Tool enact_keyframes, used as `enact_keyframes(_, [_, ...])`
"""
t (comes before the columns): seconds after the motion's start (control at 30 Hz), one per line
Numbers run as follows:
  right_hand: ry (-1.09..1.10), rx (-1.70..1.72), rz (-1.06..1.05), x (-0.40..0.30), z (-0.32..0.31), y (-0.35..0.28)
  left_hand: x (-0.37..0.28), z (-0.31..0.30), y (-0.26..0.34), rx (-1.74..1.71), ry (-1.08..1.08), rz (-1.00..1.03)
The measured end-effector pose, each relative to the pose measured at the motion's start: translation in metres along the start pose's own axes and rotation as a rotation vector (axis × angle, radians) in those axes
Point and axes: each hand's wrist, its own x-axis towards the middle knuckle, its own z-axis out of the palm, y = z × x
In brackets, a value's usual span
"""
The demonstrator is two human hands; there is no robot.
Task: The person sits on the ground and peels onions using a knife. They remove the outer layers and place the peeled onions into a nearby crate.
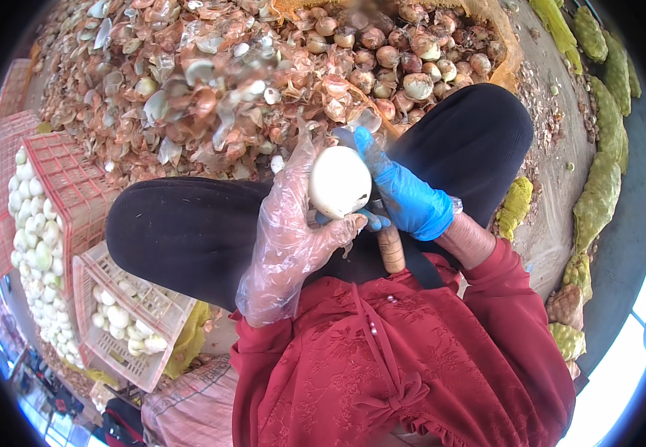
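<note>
A peeled white onion (339,181) with a small dark spot sits between my hands above my lap. My left hand (289,234), in a clear plastic glove, cups it from the left and below, thumb under its lower edge. On the other side is my right hand (404,187) in a blue glove, its thumb raised at the onion's upper right. The wooden handle (391,248) of a small knife juts down from the right hand's curled fingers; its blade is mostly hidden. Unpeeled onions (387,56) lie beyond my knees in an opened orange mesh sack (510,47).
Loose onion skins (188,106) form a wide heap ahead. At left, a pale plastic crate (172,313) holds peeled onions (119,318), beside a red crate (71,195) and a larger pile of peeled onions (37,234). Yellow-green mesh sacks (599,190) line the right side.
</note>
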Motion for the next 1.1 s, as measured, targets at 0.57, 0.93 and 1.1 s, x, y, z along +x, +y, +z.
enact_keyframes(0.57, [0.602,-0.77,-0.207,-0.013,0.024,-0.01,-0.041,-0.018,0.013,-0.23,0.304,-0.116])
enact_keyframes(0.93, [0.027,-1.353,-0.027,-0.035,0.008,0.027,-0.18,-0.164,0.051,-1.118,0.965,0.958])
enact_keyframes(1.1, [0.301,-0.883,0.082,-0.037,0.014,0.004,-0.095,-0.117,0.047,-0.895,0.586,0.548])
